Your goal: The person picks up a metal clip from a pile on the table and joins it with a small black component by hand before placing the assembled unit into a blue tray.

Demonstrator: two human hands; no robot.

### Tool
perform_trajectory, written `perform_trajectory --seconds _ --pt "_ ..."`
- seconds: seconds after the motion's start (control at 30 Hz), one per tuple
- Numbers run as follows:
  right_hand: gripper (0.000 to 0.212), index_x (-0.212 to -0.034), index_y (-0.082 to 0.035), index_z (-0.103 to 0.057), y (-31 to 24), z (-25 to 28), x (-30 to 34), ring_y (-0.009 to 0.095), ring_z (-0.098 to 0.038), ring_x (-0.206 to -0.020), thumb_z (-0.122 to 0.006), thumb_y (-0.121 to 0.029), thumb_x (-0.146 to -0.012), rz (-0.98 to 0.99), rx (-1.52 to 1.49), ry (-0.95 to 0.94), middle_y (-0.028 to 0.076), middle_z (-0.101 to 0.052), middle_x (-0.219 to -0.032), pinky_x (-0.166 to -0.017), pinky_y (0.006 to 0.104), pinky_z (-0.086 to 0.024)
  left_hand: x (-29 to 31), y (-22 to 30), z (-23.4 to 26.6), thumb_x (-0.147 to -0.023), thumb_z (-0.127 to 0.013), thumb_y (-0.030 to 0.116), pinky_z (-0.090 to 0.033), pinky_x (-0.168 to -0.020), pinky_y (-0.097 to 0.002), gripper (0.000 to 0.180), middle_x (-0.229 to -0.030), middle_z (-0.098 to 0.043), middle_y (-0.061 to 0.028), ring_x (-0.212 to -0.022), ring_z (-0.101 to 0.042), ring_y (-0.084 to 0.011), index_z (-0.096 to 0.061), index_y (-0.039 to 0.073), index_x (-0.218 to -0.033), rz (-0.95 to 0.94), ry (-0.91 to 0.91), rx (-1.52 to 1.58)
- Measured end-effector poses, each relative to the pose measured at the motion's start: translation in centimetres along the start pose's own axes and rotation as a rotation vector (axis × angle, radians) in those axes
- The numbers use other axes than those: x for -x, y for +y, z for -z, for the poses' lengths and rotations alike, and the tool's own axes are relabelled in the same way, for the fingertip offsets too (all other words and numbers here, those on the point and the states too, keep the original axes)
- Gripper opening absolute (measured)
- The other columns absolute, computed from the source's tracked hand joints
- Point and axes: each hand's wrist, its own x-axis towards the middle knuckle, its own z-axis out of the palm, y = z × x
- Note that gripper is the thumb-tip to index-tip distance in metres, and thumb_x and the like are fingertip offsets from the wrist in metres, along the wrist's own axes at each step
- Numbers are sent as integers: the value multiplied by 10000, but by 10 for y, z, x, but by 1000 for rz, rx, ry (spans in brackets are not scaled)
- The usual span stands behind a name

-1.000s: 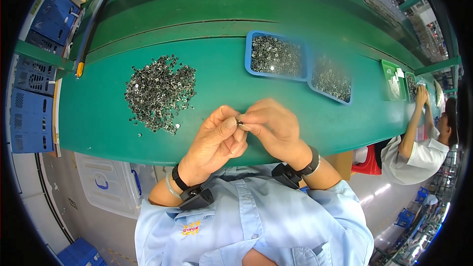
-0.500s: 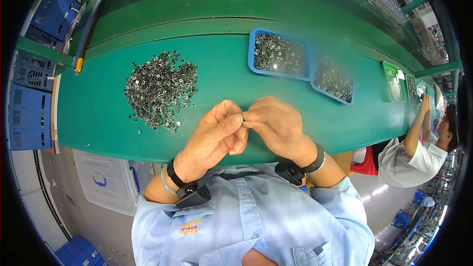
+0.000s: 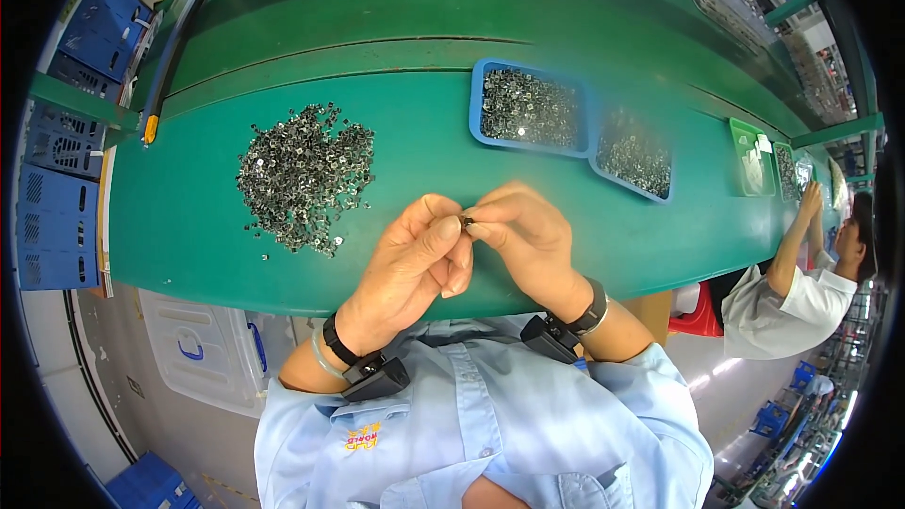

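Near the table's front edge, my left hand (image 3: 415, 254) and my right hand (image 3: 530, 243) meet fingertip to fingertip. Between their thumbs and forefingers is a tiny dark part (image 3: 467, 221), mostly covered by the fingers. Both hands pinch it, and its exact kind is too small to make out. Left of my hands lies a loose pile of small dark and silvery metal parts (image 3: 304, 179) on the green table (image 3: 189, 254). Beyond my right hand stands a blue tray (image 3: 476, 123) filled with similar small parts.
A second blue tray (image 3: 630, 188) of small parts adjoins the first, partly blurred. Farther right is a green tray (image 3: 745, 155) with pale items, near a co-worker (image 3: 787, 302) seated at the table. Blue crates (image 3: 58, 226) stack at the left; a lidded clear bin (image 3: 203, 349) sits below the table.
The fingertips have parted slightly, so the tiny dark part now shows between them. My right hand has shifted a little, and its wrist has turned slightly.
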Motion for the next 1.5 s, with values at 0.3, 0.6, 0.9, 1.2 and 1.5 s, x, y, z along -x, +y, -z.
perform_trajectory --seconds 0.3,0.6,0.9,1.2,1.5 --pt "99 -857 -53 -638 -5 -4 -2 190 -599 -724 -674 -31 -767 110 165 7 61 -633 -789 -632 295 -488 0 -2 1 -923 -538 213 -372 -462 -232 149 -669 -545 -39 -530 -483 -105 -500 77 -972 -56 36 -53" --pt "121 -854 -30 -630 12 46 -49 264 -606 -777 -665 -32 -738 120 715 14 109 -623 -825 -695 334 -484 8 0 20 -933 -522 221 -364 -462 -222 149 -700 -555 -33 -538 -482 -92 -508 80 -982 24 84 28" --pt "194 -940 -56 -604 32 -13 -75 298 -567 -783 -663 -114 -765 111 786 -312 101 -571 -844 -675 361 -471 31 7 44 -939 -491 161 -354 -461 -241 111 -643 -533 -44 -513 -456 -111 -524 60 -971 87 184 -40" --pt "161 -888 -73 -613 44 -59 -72 260 -569 -769 -680 -100 -744 169 709 -424 69 -559 -820 -635 348 -467 44 20 55 -932 -515 181 -374 -463 -226 136 -696 -551 -32 -527 -477 -92 -515 57 -989 -2 216 -24" --pt "196 -873 -67 -633 -4 -29 -42 240 -574 -747 -714 -47 -695 212 518 -379 65 -587 -832 -620 329 -473 27 21 34 -925 -536 190 -372 -455 -207 174 -706 -565 -38 -529 -491 -90 -530 43 -1018 -49 299 -150"
